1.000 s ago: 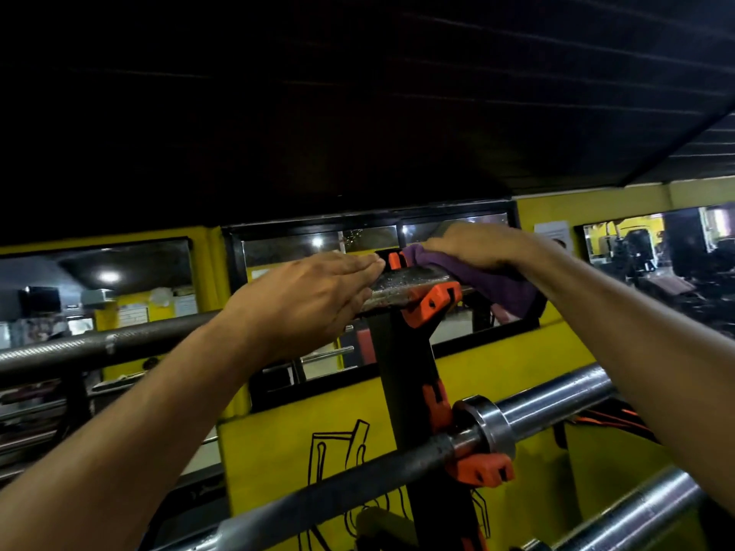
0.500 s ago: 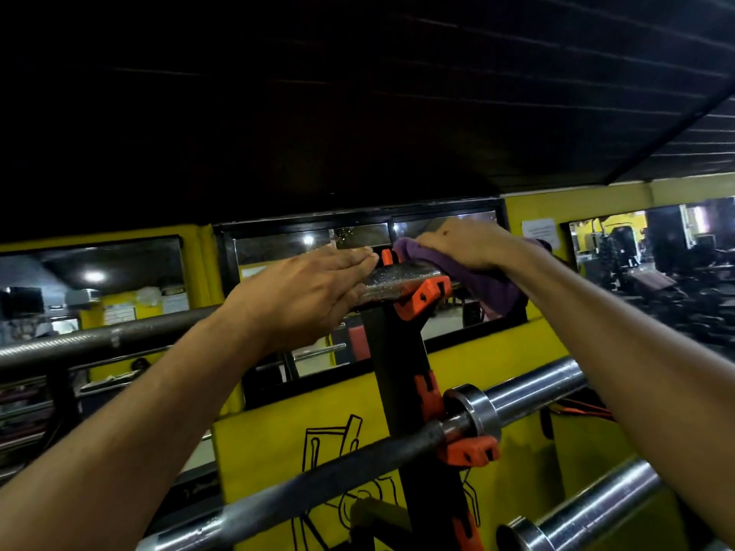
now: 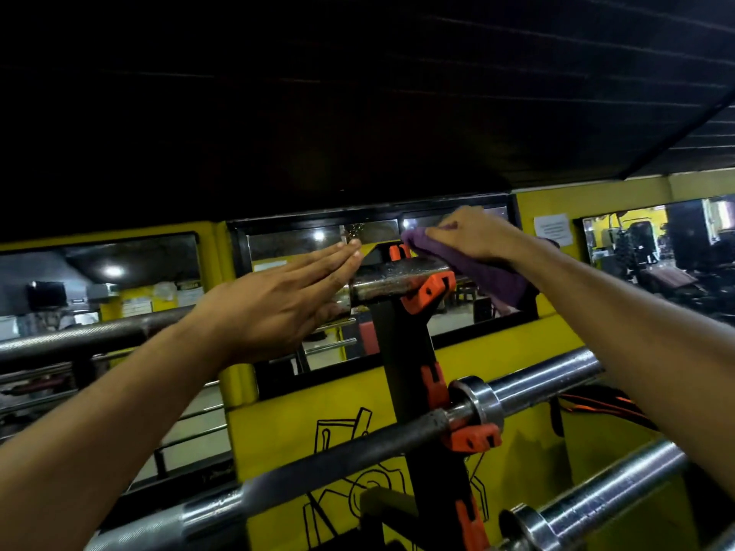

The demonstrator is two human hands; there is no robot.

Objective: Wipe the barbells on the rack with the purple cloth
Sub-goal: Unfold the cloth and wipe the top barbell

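Top barbell (image 3: 391,278) now released by left hand (image 3: 278,300), fingers straightened; purple cloth (image 3: 477,268) still gripped by right hand (image 3: 473,238), wiping unfinished.

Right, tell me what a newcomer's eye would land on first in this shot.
Two bare forearms reach up to the topmost steel barbell on the black rack with orange hooks. The right hand presses a crumpled purple cloth over the bar right of the hook, while the left hand lies flat, fingers straight, against the bar left of it. Below, two more shiny steel barbells slant across the bright yellow wall.
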